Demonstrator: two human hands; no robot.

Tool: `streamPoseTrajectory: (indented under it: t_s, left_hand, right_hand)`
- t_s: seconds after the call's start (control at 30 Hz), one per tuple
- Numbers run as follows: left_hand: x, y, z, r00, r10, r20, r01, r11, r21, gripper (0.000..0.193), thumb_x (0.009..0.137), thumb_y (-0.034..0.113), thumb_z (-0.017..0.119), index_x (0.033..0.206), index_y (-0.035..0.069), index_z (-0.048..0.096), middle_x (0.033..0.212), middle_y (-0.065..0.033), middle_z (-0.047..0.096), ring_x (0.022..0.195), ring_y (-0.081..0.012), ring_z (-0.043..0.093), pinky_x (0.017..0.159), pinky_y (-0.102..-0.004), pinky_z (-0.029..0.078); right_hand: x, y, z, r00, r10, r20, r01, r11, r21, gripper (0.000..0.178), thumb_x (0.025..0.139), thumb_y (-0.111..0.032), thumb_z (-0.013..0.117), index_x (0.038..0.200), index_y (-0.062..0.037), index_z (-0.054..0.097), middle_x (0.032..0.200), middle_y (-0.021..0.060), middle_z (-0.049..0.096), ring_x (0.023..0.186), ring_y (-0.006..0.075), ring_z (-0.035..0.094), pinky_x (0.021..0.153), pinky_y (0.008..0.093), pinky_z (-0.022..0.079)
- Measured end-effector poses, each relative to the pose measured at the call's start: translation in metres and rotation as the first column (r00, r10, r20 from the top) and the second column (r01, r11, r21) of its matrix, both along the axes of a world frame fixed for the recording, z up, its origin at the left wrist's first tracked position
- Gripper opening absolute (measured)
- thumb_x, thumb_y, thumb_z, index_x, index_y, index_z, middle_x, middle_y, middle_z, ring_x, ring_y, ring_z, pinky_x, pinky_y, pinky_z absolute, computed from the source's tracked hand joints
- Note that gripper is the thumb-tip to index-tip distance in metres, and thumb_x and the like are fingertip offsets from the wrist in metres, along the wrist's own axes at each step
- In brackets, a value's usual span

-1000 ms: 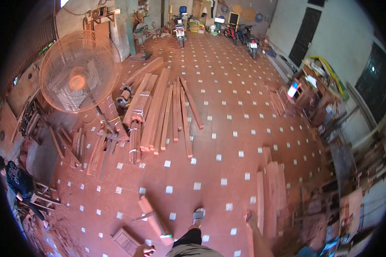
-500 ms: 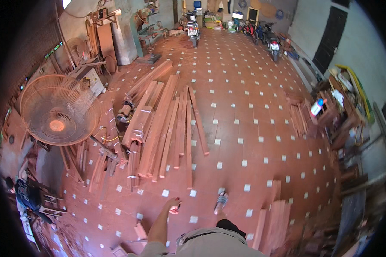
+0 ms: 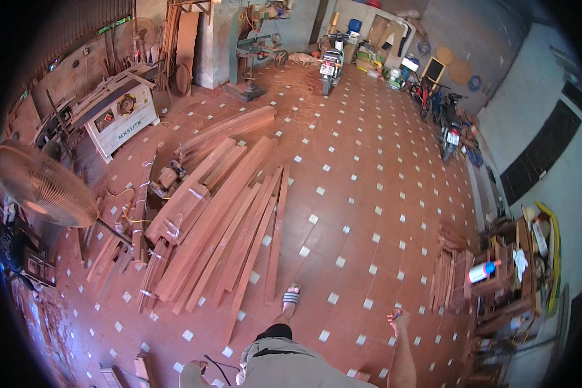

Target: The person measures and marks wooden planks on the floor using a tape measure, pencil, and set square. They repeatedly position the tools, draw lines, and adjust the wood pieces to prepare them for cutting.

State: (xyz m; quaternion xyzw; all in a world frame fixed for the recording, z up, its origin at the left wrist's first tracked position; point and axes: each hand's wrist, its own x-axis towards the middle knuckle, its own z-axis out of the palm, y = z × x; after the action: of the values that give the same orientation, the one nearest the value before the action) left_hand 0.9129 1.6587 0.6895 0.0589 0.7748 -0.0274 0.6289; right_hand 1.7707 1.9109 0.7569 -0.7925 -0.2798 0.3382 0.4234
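My right hand (image 3: 399,319) swings out ahead of me at the lower right, above the tiled floor. Its fingers are curled, with a small dark bit showing at them that is too small to name. Low by my left side, my left hand (image 3: 202,367) is mostly hidden by the sleeve, so its fingers do not show. A thin dark cord or strap (image 3: 223,373) hangs beside it. One foot in a striped sandal (image 3: 291,296) is stepping forward. Ahead on the left lies a fanned pile of long reddish planks (image 3: 216,213), apart from both hands.
A standing fan (image 3: 42,184) and a white woodworking machine (image 3: 121,123) stand on the left, near a seated person (image 3: 10,249). Motorbikes (image 3: 330,63) are parked at the back. Short planks (image 3: 441,278) and a cluttered shelf (image 3: 498,284) line the right.
My view has turned and moved forward, so the plank pile sits further left. My left hand has swung back to my side; my right hand has come forward into view. The leading foot has changed.
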Motion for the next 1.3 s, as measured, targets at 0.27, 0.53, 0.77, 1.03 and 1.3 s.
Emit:
streamPoseTrajectory:
  t_s: [0.27,0.53,0.77,1.03,1.3]
  left_hand:
    - [0.128,0.495,0.034,0.914,-0.331,-0.235,0.365,0.923,0.12,0.067,0.095,0.066,0.063,0.129,0.01,0.079,0.121,-0.0235,0.078,0.112,-0.0331,0.076,0.095,-0.0497,0.058]
    - [0.304,0.963,0.081,0.902,-0.365,-0.23,0.429,0.703,0.568,0.063,0.093,0.067,0.068,0.107,0.008,0.082,0.124,-0.0266,0.076,0.118,-0.0369,0.074,0.097,-0.0493,0.057]
    - [0.368,1.033,-0.012,0.966,-0.003,-0.258,0.071,0.964,0.255,0.062,0.091,0.06,0.069,0.124,0.008,0.079,0.115,-0.0184,0.079,0.103,-0.0323,0.076,0.087,-0.046,0.062]
    - [0.399,1.108,-0.091,0.986,0.075,-0.146,-0.069,0.997,0.043,0.038,0.099,0.037,0.055,0.086,0.007,0.073,0.079,-0.012,0.074,0.07,-0.0303,0.074,0.057,-0.0496,0.06]
    - [0.346,1.498,-0.072,0.954,0.295,-0.043,-0.275,0.926,0.258,0.042,0.098,0.047,0.065,0.102,0.009,0.081,0.085,-0.0148,0.079,0.076,-0.0279,0.078,0.069,-0.0452,0.063]
  right_hand:
    - [0.021,0.23,0.02,0.932,0.127,-0.338,-0.261,0.884,-0.389,0.005,0.103,-0.01,0.063,0.101,-0.0123,0.058,0.091,0.0123,0.073,0.07,0.0168,0.069,0.052,0.0293,0.05]
    - [0.068,0.464,0.007,0.944,-0.043,-0.328,-0.175,0.777,-0.604,0.005,0.103,-0.01,0.064,0.104,-0.0107,0.059,0.087,0.0101,0.072,0.066,0.0162,0.068,0.05,0.0285,0.052]
    - [0.174,0.848,0.058,0.96,0.21,-0.184,-0.279,0.771,-0.573,0.007,0.103,-0.008,0.065,0.101,-0.0122,0.06,0.082,0.0049,0.067,0.064,0.0142,0.065,0.049,0.0257,0.049]
    - [0.264,1.461,0.066,0.781,0.454,-0.429,-0.547,0.829,-0.118,0.012,0.099,-0.006,0.066,0.095,-0.0141,0.059,0.078,0.002,0.064,0.061,0.0165,0.067,0.048,0.0255,0.051]
    - [0.054,1.825,-0.002,0.351,0.935,0.054,-0.879,0.349,-0.325,0.03,0.088,-0.005,0.077,0.118,-0.0067,0.072,0.087,0.0095,0.075,0.076,0.0241,0.075,0.064,0.0379,0.061]
